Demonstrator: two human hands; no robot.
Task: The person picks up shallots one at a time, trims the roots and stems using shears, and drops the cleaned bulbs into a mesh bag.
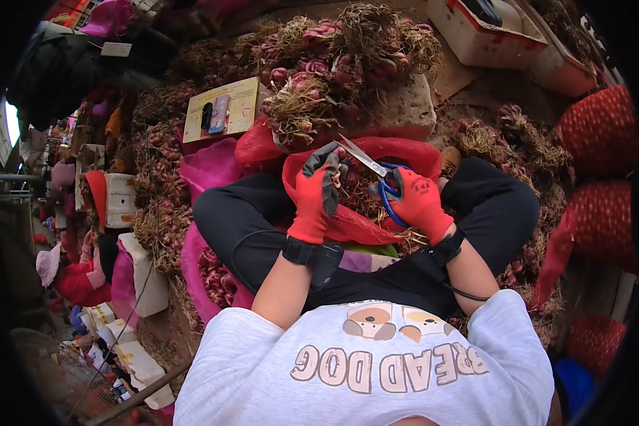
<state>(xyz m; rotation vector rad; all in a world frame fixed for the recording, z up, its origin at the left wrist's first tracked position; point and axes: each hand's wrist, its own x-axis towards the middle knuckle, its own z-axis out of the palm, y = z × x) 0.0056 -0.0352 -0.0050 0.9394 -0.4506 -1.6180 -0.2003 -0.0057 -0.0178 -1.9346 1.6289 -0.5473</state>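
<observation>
My left hand (pixel 315 192), in a red glove with a dark grey palm, is closed with its fingers curled round a small shallot (pixel 341 172), mostly hidden by the glove. Blue-handled scissors (pixel 366 157) are gripped in my right hand (pixel 417 204), gloved the same way. Their blades are slightly parted and point up and left, with the tips close to my left fingers. Below both hands a red mesh bag (pixel 358 224) lies spread between my crossed legs, with loose shallots and dry trimmings in it.
Bunches of shallots with dried tops (pixel 319 67) are heaped on a foam box (pixel 397 113) ahead. A yellow board (pixel 243 106) carries a phone (pixel 219 114). Filled red mesh sacks (pixel 600 131) stand at right. Another person (pixel 82 273) sits at far left.
</observation>
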